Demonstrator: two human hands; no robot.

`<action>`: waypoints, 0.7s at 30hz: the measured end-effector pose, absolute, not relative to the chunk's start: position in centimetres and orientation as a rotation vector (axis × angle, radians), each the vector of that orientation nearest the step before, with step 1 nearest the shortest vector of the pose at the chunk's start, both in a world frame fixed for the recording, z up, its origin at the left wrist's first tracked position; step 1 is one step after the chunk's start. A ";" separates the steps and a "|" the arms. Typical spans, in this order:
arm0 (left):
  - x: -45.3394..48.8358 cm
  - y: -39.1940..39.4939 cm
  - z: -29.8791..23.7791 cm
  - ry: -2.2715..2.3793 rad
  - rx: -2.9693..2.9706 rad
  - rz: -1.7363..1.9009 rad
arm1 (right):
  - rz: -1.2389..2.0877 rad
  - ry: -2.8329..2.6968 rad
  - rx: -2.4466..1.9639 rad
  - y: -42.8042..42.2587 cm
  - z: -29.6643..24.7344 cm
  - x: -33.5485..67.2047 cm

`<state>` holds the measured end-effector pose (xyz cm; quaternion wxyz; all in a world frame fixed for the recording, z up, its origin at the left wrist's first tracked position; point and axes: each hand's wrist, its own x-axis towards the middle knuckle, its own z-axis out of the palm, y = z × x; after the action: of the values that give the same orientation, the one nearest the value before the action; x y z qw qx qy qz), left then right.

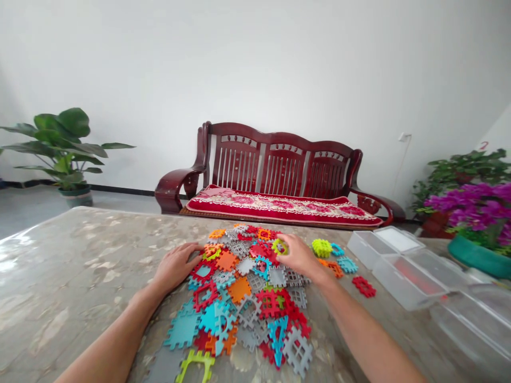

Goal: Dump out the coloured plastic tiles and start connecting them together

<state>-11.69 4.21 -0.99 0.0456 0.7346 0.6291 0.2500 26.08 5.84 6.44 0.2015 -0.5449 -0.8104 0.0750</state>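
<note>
A heap of interlocking plastic tiles in red, orange, grey, blue and lime green spreads over the table before me. My right hand is at the heap's far right side, its thumb and fingers closed on a lime-green ring-shaped tile. My left hand lies flat at the heap's left edge, fingers stretched out, the tips by an orange tile. It holds nothing that I can see. Some tiles overlap, so those underneath are partly hidden.
Right of the heap lie a lime-green stack, blue tiles, orange tiles and a red tile. Clear plastic boxes and a purple-flowered pot stand farther right. A wooden bench is beyond the table.
</note>
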 end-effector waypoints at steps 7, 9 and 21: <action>-11.9 4.3 -1.2 1.897 2.262 0.740 | 0.086 -2.263 -1.622 10.8 7.2 38.7; -11.9 4.3 -1.2 1.890 2.260 0.743 | 0.072 -2.318 -1.692 11.6 7.3 41.2; -11.8 4.2 -0.8 1.886 2.263 0.736 | 0.296 -2.525 -1.673 12.5 6.8 44.1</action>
<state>-11.76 4.16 -0.85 0.0528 0.7442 0.6202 0.2422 44.14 12.49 6.80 0.0488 -0.5490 -0.8287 0.0972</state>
